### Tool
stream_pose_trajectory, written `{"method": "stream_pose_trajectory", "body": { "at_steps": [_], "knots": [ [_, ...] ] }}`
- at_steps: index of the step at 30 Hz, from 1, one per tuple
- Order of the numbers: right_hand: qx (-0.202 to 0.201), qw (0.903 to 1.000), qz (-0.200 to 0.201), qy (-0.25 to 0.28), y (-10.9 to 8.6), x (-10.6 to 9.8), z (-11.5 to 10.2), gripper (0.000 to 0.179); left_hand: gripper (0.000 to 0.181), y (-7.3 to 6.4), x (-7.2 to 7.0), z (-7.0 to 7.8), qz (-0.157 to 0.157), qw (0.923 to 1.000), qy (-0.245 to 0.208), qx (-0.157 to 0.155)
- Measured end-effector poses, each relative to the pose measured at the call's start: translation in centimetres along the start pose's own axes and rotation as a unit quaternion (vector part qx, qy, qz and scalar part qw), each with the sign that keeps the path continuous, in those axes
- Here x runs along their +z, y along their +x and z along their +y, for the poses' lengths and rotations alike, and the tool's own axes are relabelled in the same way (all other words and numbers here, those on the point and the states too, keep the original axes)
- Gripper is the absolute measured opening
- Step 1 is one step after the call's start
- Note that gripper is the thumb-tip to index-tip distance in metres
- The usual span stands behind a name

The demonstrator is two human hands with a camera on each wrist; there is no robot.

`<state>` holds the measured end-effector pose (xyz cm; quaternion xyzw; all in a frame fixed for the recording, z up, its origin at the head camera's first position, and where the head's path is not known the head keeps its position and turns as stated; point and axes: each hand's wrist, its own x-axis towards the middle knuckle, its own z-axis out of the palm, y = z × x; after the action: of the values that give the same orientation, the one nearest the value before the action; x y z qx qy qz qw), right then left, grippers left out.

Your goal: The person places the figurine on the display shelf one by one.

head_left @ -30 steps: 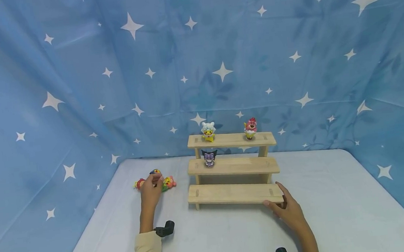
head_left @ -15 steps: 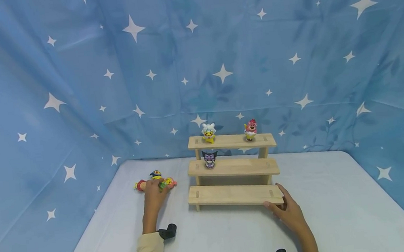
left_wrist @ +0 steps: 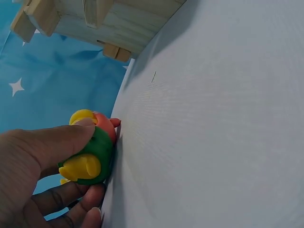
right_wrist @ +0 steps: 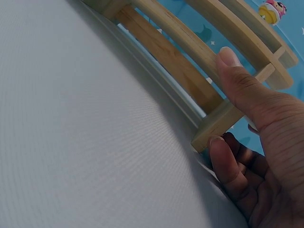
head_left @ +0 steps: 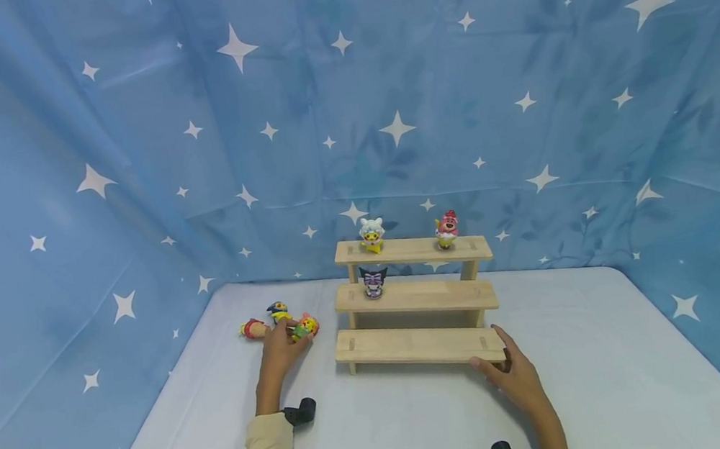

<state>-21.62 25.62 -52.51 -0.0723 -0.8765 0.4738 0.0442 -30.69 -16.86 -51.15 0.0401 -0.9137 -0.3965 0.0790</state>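
At the left of the table, my left hand (head_left: 279, 349) pinches a small figurine (head_left: 305, 328) between thumb and fingers. The left wrist view shows its green body (left_wrist: 97, 147), yellow limbs and pinkish-red head, lying close to the tabletop. Beside this hand lie a figurine with a red top (head_left: 255, 328) and a yellow one with a dark blue cap (head_left: 279, 311). My right hand (head_left: 519, 377) grips the right end of a three-step wooden display stand (head_left: 420, 343). In the right wrist view, its thumb (right_wrist: 230, 58) lies on the lowest board, with the fingers curled near the leg.
On the top step stand a yellow figurine with a white hood (head_left: 371, 235) and a pink bear figurine (head_left: 446, 230). A black-eared purple figurine (head_left: 374, 283) stands at the left of the middle step. Behind the white table (head_left: 386, 424) hangs a blue star-patterned curtain (head_left: 451, 85).
My left hand has come down from above the figurines and shifted slightly right, taking hold of the green one, which has tilted and moved a little right. The right hand has stayed put.
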Motion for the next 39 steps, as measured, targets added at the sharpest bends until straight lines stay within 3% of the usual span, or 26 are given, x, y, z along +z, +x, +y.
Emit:
{"method": "stream_pose_trajectory", "body": {
  "at_steps": [11, 19, 27, 35, 39],
  "knots": [
    [-0.003, 1.0000, 0.000, 0.004, 0.0, 0.0, 0.0, 0.092, 0.044, -0.1, 0.4, -0.2, 0.004, 0.9995, -0.029, -0.013],
    [0.007, 1.0000, -0.004, 0.001, -0.1, 0.0, 0.1, 0.093, 0.056, -0.3, 1.0, -0.3, 0.013, 0.9998, -0.004, -0.011],
    [0.002, 1.0000, -0.002, 0.002, 0.0, -0.1, 0.0, 0.092, 0.048, -0.1, 0.8, 0.1, 0.003, 1.0000, -0.007, -0.003],
    [0.004, 1.0000, -0.008, 0.002, 0.0, -0.2, 0.0, 0.092, 0.054, 0.0, 0.2, 0.0, -0.016, 0.9982, -0.031, -0.049],
    [0.000, 1.0000, -0.006, 0.001, 0.0, -0.2, 0.0, 0.091, 0.059, 0.2, 0.0, 0.1, -0.019, 0.9952, -0.065, -0.070]
  ]
}}
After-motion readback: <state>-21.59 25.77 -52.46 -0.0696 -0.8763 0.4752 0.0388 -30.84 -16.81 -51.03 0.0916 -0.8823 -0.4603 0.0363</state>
